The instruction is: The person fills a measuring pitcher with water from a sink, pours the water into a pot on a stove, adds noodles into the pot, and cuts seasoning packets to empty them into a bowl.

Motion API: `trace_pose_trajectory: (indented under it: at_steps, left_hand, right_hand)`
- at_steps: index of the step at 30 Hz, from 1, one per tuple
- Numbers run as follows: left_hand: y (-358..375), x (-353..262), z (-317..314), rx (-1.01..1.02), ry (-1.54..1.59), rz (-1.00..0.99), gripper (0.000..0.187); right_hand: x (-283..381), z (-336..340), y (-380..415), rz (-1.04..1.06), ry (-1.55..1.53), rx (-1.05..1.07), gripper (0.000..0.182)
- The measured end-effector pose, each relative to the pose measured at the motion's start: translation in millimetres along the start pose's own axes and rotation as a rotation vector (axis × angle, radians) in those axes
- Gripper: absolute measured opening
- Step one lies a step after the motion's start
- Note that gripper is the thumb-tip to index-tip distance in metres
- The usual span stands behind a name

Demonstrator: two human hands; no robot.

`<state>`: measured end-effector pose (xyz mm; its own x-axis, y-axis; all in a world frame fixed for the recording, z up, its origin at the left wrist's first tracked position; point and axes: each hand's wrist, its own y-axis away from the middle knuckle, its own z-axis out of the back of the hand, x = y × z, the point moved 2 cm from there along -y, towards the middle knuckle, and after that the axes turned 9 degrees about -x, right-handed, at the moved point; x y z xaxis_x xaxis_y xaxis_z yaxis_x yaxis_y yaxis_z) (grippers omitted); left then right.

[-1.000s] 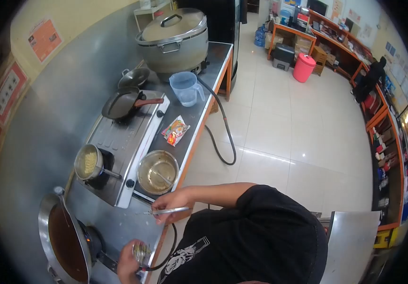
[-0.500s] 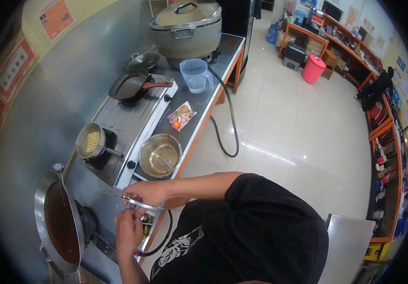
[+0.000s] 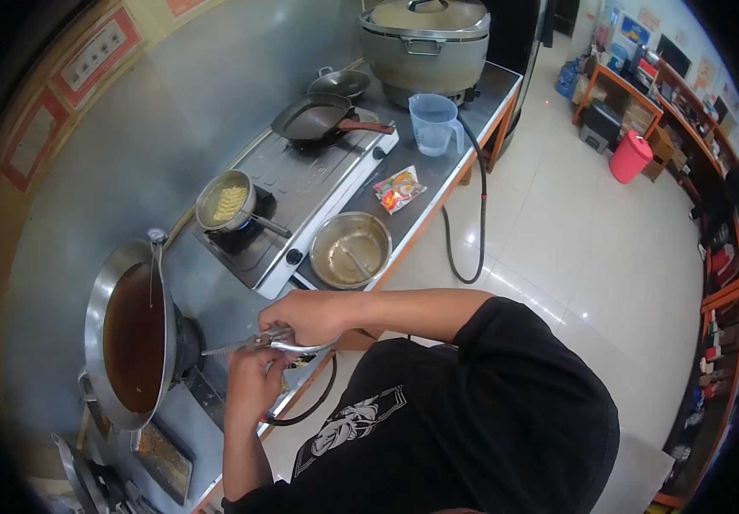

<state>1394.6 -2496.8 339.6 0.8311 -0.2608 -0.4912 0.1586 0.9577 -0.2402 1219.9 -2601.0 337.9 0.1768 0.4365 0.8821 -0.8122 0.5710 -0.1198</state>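
Observation:
A pair of metal kitchen shears point(image 3: 230, 347) lies between my hands, its blades pointing left and its curved handles running right. My right hand point(image 3: 308, 317) is closed round the handles. Just below, my left hand point(image 3: 254, 377) has its fingers bent and pressed against the shears near the pivot; anything else in those fingers is hidden. Both hands are above the counter's front edge. Close behind the right hand stands a steel pot point(image 3: 352, 248) with a utensil in it. Left of the hands, a large wok point(image 3: 95, 295) holds brown liquid with a thermometer probe.
A saucepan point(image 3: 205, 210) of noodles sits over a blue flame on the gas stove point(image 3: 258, 248). A frying pan point(image 3: 309, 120) stands farther back. Right of the stove are an instant noodle packet point(image 3: 401, 188), a plastic measuring jug point(image 3: 433, 128) and a big lidded cooker point(image 3: 425, 60). A hose hangs off the counter.
The view has turned left and down, so the counter appears farther right and higher. My left hand has come up against the shears. My right hand stays on the handles.

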Motion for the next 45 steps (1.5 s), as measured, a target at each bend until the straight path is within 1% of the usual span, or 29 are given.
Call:
trace_pose_trajectory:
  at_steps: [1, 4, 5, 7, 8, 9, 11, 12, 15, 16, 18, 19, 20, 21, 22, 23, 25, 26, 29, 30, 32, 34, 35, 37, 39, 40, 42, 44, 45]
  left_hand:
    - [2, 0, 6, 0.011, 0.038, -0.019, 0.010]
    - [24, 0, 67, 0.260, 0.441, -0.063, 0.011]
    - [26, 22, 68, 0.241, 0.341, -0.037, 0.011]
    - [38, 75, 45, 0.215, 0.145, 0.049, 0.012]
    - [40, 75, 22, 0.183, 0.075, 0.398, 0.014]
    - [63, 123, -5, 0.209, -0.226, 0.283, 0.014]
    - [55, 75, 12, 0.411, 0.226, 0.421, 0.013]
    - [55, 67, 19, 0.364, 0.412, 0.224, 0.009]
    - [56, 107, 4, 0.227, 0.289, 0.329, 0.014]
    - [53, 106, -7, 0.163, 0.091, 0.425, 0.016]
    - [55, 90, -4, 0.259, 0.260, 0.419, 0.014]
    - [49, 79, -1, 0.312, 0.346, 0.408, 0.013]
    - [49, 77, 0, 0.301, 0.502, 0.365, 0.013]
    - [45, 77, -3, 0.254, 0.341, 0.287, 0.013]
    - [36, 77, -10, 0.208, 0.183, 0.220, 0.014]
    - [31, 76, -15, 0.160, 0.024, 0.160, 0.014]
    - [29, 61, -15, 0.227, 0.133, 0.171, 0.014]
    - [16, 52, -14, 0.251, 0.186, 0.144, 0.014]
    - [7, 32, -9, 0.141, 0.093, 0.052, 0.015]
    - [5, 34, -9, 0.107, 0.006, 0.128, 0.012]
    - [3, 32, -6, 0.061, 0.037, 0.097, 0.014]
    - [1, 26, 0, 0.054, 0.007, 0.097, 0.014]
    - [0, 29, 0, -0.001, -0.004, 0.093, 0.013]
    - [1, 37, -3, -0.111, -0.028, 0.089, 0.012]
    - [3, 40, -4, -0.110, 0.061, 0.145, 0.013]
    - [5, 40, -5, -0.110, 0.102, 0.176, 0.014]
    - [5, 39, 0, -0.071, 0.206, 0.264, 0.018]
    - [6, 48, -4, -0.123, 0.221, 0.267, 0.018]
    - [7, 54, -7, -0.152, 0.227, 0.274, 0.018]
  right_hand:
    - [1, 1, 1, 0.010, -0.012, 0.011, 0.046]
    - [-18, 3, 3, 0.097, -0.437, -0.068, 0.042]
    - [-26, 8, 3, 0.045, -0.507, -0.060, 0.042]
    - [-40, 10, 3, -0.080, -0.670, -0.022, 0.043]
    - [-44, 10, 1, -0.115, -0.729, -0.037, 0.044]
    - [-52, 2, 3, -0.148, -0.638, -0.029, 0.045]
    - [-68, 3, 2, -0.183, -0.434, -0.052, 0.046]
    - [-68, 0, 5, -0.187, -0.451, -0.025, 0.048]
    - [-62, -7, 11, -0.237, -0.520, 0.052, 0.049]
    - [-65, -14, 12, -0.209, -0.440, 0.036, 0.048]
    - [-72, -20, 6, -0.128, -0.271, -0.034, 0.047]
    - [-69, -14, 3, -0.089, -0.183, -0.108, 0.048]
    - [-66, -14, 4, -0.061, -0.101, -0.166, 0.049]
    - [-62, -19, 8, -0.038, -0.025, -0.210, 0.050]
    - [-48, -14, 5, -0.072, -0.025, -0.160, 0.057]
    - [-48, -16, -1, -0.036, -0.043, -0.153, 0.057]
    - [-47, -26, -13, 0.043, -0.089, -0.175, 0.058]
    - [-39, -25, -15, 0.053, -0.081, -0.147, 0.057]
    - [-28, -25, -24, 0.039, -0.149, 0.012, 0.049]
    - [-31, -29, -26, 0.033, -0.122, -0.014, 0.047]
    - [-36, -36, -32, 0.032, -0.074, -0.069, 0.042]
    - [-34, -36, -34, -0.026, -0.116, -0.053, 0.039]
    - [-31, -34, -34, -0.055, -0.133, -0.043, 0.038]
    - [-25, -31, -34, -0.033, -0.116, -0.053, 0.038]
    - [-24, -30, -36, 0.001, -0.089, -0.078, 0.037]
    - [-25, -32, -38, 0.005, -0.163, -0.077, 0.035]
    - [-26, -30, -40, 0.007, -0.031, -0.105, 0.034]
    - [-31, -31, -43, 0.042, 0.068, -0.134, 0.028]
    - [-37, -33, -46, 0.030, 0.050, -0.138, 0.028]
